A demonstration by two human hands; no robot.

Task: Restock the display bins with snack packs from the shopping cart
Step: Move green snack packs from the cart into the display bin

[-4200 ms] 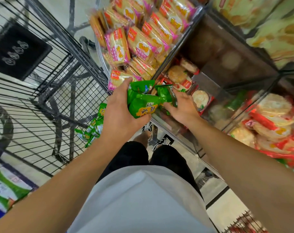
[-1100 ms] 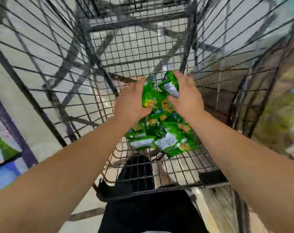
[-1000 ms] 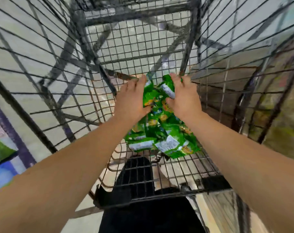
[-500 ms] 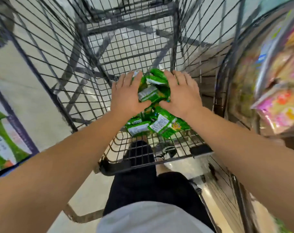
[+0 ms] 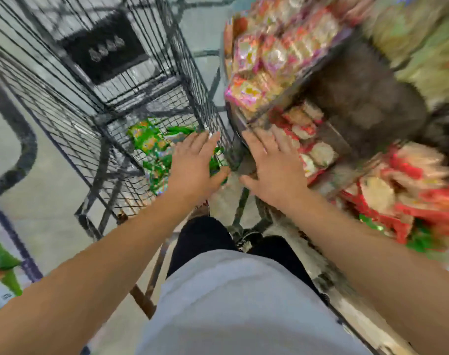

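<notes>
Both hands are hovering spread and flat, and neither is carrying anything. The left hand [image 5: 196, 165] is stretching out over the near corner of the shopping cart [image 5: 131, 80], fingers straight and fanned wide, palm down. Green snack packs [image 5: 151, 147] are lying in a loose heap on the wire floor of the cart, right under and just beyond those fingers, and a strip of green is peeking out beside the thumb. Whether the palm is touching a pack I cannot tell; the picture is smeared with motion.

The right hand [image 5: 274, 165] is hanging open too, fingers relaxed and apart, over the gap between cart and display bins [image 5: 318, 160]. It is sitting close to the bin of red-wrapped round crackers, likely because that side is where stock is going.

The cart is parked hard against the bin stand, which is keeping the reach short. The pink-wrapped bin [image 5: 256, 70] up top is looking full, and the red bin at far right is piled high. By my reading, the next handful is about to be gathered, and the heap in the cart is saying there is restocking left.
</notes>
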